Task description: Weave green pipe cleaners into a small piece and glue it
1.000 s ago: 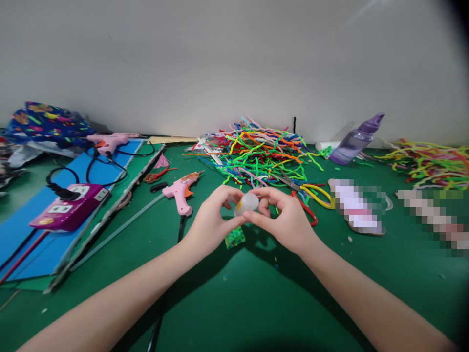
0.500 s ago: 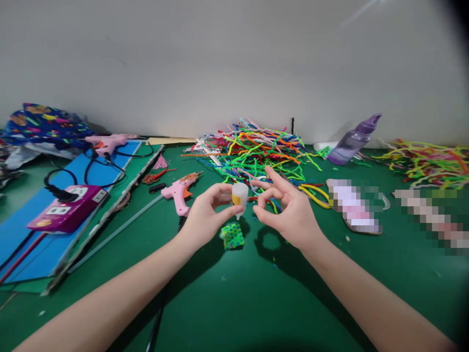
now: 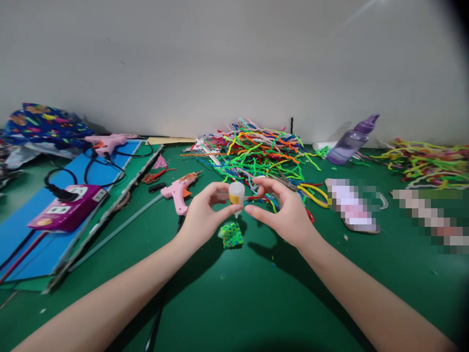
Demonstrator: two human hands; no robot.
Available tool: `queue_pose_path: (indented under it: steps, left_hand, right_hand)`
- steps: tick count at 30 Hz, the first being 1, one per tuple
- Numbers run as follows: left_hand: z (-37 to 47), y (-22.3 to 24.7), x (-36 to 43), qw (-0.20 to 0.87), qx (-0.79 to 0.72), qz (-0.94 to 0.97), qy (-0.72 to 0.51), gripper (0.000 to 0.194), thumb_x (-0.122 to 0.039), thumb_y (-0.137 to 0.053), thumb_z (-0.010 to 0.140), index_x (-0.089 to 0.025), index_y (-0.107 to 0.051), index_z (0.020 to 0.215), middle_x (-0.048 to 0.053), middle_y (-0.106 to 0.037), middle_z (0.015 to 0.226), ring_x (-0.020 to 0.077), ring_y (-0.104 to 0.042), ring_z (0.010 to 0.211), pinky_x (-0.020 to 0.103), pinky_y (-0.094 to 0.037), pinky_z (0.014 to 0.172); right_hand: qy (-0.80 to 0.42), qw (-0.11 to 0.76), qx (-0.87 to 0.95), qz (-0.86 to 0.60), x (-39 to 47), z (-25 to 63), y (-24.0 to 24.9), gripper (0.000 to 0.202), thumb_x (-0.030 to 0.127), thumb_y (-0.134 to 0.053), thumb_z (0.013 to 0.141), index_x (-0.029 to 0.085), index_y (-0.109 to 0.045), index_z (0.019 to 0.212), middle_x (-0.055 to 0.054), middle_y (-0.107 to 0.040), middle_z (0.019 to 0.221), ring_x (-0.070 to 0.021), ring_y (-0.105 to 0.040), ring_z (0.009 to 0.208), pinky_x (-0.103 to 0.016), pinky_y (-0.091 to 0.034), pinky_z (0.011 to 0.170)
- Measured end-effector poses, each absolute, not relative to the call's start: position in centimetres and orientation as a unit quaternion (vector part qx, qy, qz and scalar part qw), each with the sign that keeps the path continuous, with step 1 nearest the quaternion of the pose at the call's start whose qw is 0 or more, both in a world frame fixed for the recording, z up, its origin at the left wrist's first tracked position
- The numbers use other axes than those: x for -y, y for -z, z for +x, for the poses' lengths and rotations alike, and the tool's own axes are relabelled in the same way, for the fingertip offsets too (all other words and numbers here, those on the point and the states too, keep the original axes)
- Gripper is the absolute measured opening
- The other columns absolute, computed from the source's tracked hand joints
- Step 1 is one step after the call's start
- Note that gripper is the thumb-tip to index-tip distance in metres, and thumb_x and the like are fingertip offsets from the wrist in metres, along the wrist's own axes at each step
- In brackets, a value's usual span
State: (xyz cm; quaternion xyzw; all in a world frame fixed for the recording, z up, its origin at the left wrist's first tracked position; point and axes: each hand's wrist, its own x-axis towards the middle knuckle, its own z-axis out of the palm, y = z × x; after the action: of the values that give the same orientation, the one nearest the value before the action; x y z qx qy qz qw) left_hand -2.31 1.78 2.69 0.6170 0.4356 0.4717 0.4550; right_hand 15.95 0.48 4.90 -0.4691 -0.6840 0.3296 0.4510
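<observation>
My left hand (image 3: 207, 212) grips a small white bottle with a yellow label (image 3: 236, 194) between thumb and fingers, its narrow tip pointing down. Right of the bottle, my right hand (image 3: 282, 210) is empty, its thumb and fingers apart and curved towards the bottle. Below the bottle's tip, a small green speckled square (image 3: 232, 235) lies on the green table (image 3: 234, 298). No contact between tip and square can be made out.
A pink glue gun (image 3: 179, 193) lies left of my left hand. Behind my hands are a heap of coloured pipe cleaners (image 3: 256, 151) and yellow-handled pliers (image 3: 313, 194). A purple bottle (image 3: 348, 142) stands back right. A purple power strip (image 3: 68, 208) rests on a blue board (image 3: 22, 239).
My right hand's raised fingers have come down and curved, and its thumb has moved left, nearer the bottle. The bottle in my left hand has shifted slightly left and up.
</observation>
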Motion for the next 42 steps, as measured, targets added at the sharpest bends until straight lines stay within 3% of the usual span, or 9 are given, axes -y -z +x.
queue_pose_path:
  steps: [7,11,16,20,23,27,32,37,42]
  left_hand:
    - [-2.1,-2.8,-1.2,0.391,-0.421,0.693,-0.435,0.034,-0.023,-0.074,0.068,-0.018,-0.059,0.098,0.006,-0.067,0.100,0.0211,-0.061,0.095,0.037,-0.047,0.087]
    - [-2.0,-2.7,-1.4,0.431,-0.395,0.692,-0.422,0.036,-0.027,-0.068,0.075,-0.019,-0.059,0.109,0.008,-0.065,0.113,0.0233,-0.059,0.106,0.041,-0.043,0.096]
    - [-2.2,-2.3,-1.9,0.467,-0.412,0.638,-0.453,0.036,-0.028,-0.072,0.070,-0.016,-0.059,0.102,0.009,-0.068,0.106,0.0224,-0.062,0.100,0.041,-0.046,0.093]
    - [-2.2,-2.5,-1.9,0.485,-0.410,0.616,-0.466,0.037,-0.028,-0.073,0.069,-0.015,-0.059,0.101,0.008,-0.069,0.101,0.0215,-0.064,0.094,0.039,-0.048,0.088]
    - [-2.1,-2.9,-1.6,0.449,-0.425,0.640,-0.457,0.037,-0.029,-0.073,0.069,-0.015,-0.061,0.101,0.008,-0.070,0.098,0.0220,-0.064,0.091,0.039,-0.049,0.085]
    - [-1.7,-2.9,-0.8,0.395,-0.415,0.709,-0.412,0.035,-0.029,-0.069,0.073,-0.019,-0.062,0.106,0.006,-0.068,0.105,0.0226,-0.062,0.096,0.039,-0.046,0.090]
    - [-1.5,-2.0,-0.6,0.394,-0.436,0.665,-0.461,0.041,-0.029,-0.042,0.091,-0.020,-0.040,0.131,0.012,-0.053,0.128,0.0192,-0.059,0.103,0.037,-0.047,0.088]
    - [-1.7,-2.6,-0.7,0.373,-0.481,0.673,-0.420,0.021,-0.031,-0.051,0.087,-0.018,-0.061,0.100,0.005,-0.068,0.091,0.0170,-0.063,0.083,0.033,-0.048,0.079]
    - [-1.4,-3.7,0.1,0.362,-0.499,0.677,-0.403,0.015,-0.030,-0.065,0.077,-0.019,-0.068,0.087,0.001,-0.071,0.082,0.0153,-0.063,0.076,0.028,-0.048,0.073]
  right_hand:
    - [-0.327,0.392,0.707,-0.489,-0.4,15.8,-4.9,0.034,0.040,-0.075,0.066,0.022,-0.064,0.092,0.001,-0.055,0.072,-0.0159,-0.054,0.069,-0.031,-0.046,0.068]
    - [-0.361,0.425,0.698,-0.449,-0.9,16.2,-4.5,0.034,0.033,-0.070,0.072,0.023,-0.062,0.104,0.000,-0.060,0.081,-0.0176,-0.058,0.080,-0.035,-0.047,0.080]
    - [-0.336,0.496,0.672,-0.435,-0.6,16.1,-4.7,0.033,0.021,-0.059,0.079,0.024,-0.058,0.112,0.001,-0.057,0.073,-0.0192,-0.060,0.095,-0.039,-0.043,0.093]
    - [-0.342,0.496,0.683,-0.413,-0.3,15.8,-4.9,0.060,0.020,-0.062,0.076,0.026,-0.041,0.132,-0.005,-0.061,0.107,-0.0206,-0.053,0.111,-0.041,-0.041,0.099]
    - [-0.332,0.488,0.677,-0.441,-0.2,15.6,-4.8,0.062,0.027,-0.068,0.072,0.026,-0.044,0.129,-0.008,-0.053,0.124,-0.0209,-0.056,0.104,-0.040,-0.046,0.092]
    - [-0.437,0.444,0.649,-0.435,-0.4,15.4,-4.3,0.036,0.034,-0.072,0.070,0.022,-0.063,0.103,-0.006,-0.066,0.103,-0.0204,-0.062,0.092,-0.037,-0.051,0.085]
    - [-0.513,0.557,0.465,-0.459,-1.9,16.4,-4.0,0.028,0.043,-0.070,0.071,0.019,-0.069,0.085,-0.004,-0.070,0.089,-0.0179,-0.065,0.082,-0.033,-0.053,0.075]
    - [-0.587,0.577,0.344,-0.453,-2.9,17.2,-4.1,0.029,0.046,-0.073,0.066,0.019,-0.066,0.076,0.000,-0.068,0.074,-0.0138,-0.063,0.067,-0.028,-0.053,0.064]
    - [-0.619,0.577,0.314,-0.431,-2.6,16.8,-4.0,0.028,0.044,-0.075,0.064,0.021,-0.064,0.077,0.002,-0.067,0.074,-0.0140,-0.064,0.070,-0.029,-0.052,0.066]
